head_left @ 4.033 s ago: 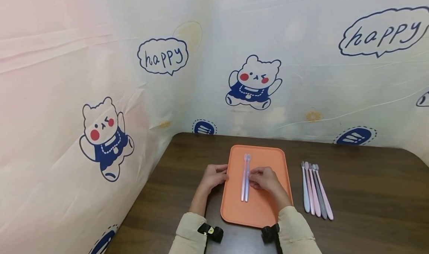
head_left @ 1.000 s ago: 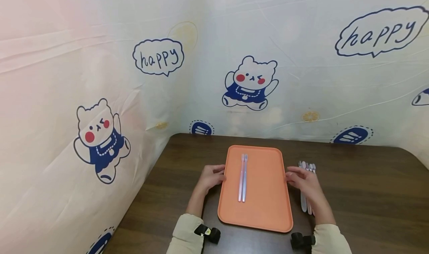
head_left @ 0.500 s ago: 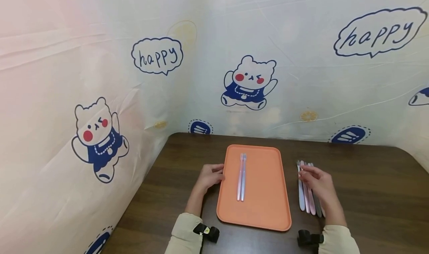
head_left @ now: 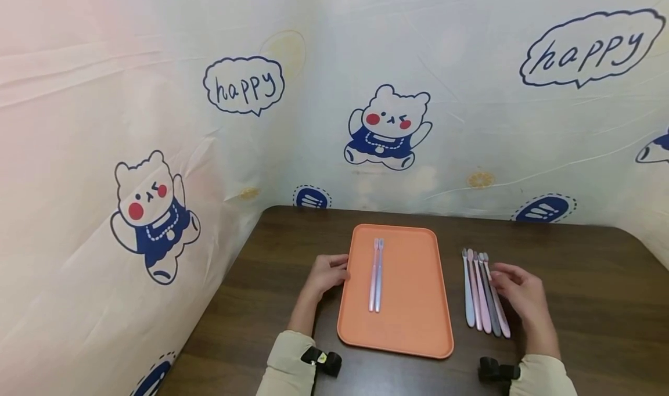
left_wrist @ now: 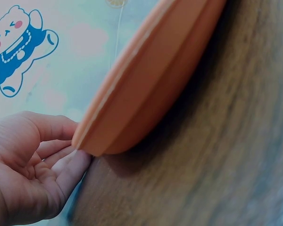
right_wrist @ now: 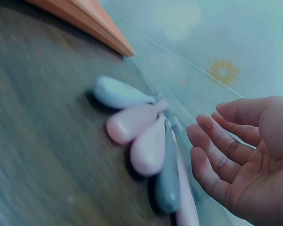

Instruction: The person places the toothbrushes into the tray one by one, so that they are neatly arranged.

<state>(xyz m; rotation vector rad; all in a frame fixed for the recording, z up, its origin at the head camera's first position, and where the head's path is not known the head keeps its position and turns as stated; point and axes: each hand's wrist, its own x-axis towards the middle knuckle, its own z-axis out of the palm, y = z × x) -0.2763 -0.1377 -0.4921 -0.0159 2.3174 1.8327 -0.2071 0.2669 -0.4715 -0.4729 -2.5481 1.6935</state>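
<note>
An orange tray [head_left: 413,326] lies on the table, bearing a pink toothbrush [head_left: 373,285] and a light purple-blue toothbrush [head_left: 378,285] side by side on its left half. My left hand [head_left: 325,277] holds the tray's left rim; in the left wrist view, thumb and finger of that hand [left_wrist: 30,174] meet the rim. To the right of the tray, a light blue toothbrush [head_left: 468,300], a grey toothbrush [head_left: 491,306] and several pink ones lie in a fan. My right hand [head_left: 525,297] hovers at the rightmost pink toothbrush [head_left: 502,315], its fingers [right_wrist: 205,174] loosely bent around nothing.
The dark wooden table [head_left: 590,303] reaches back to a printed cloth [head_left: 470,117] with bears and lettering. More cloth hangs along the left side. Black cameras are strapped to both wrists.
My right hand has moved from over the tray, past its right edge, to the right side of the toothbrush row. My left hand has stayed at the tray rim.
</note>
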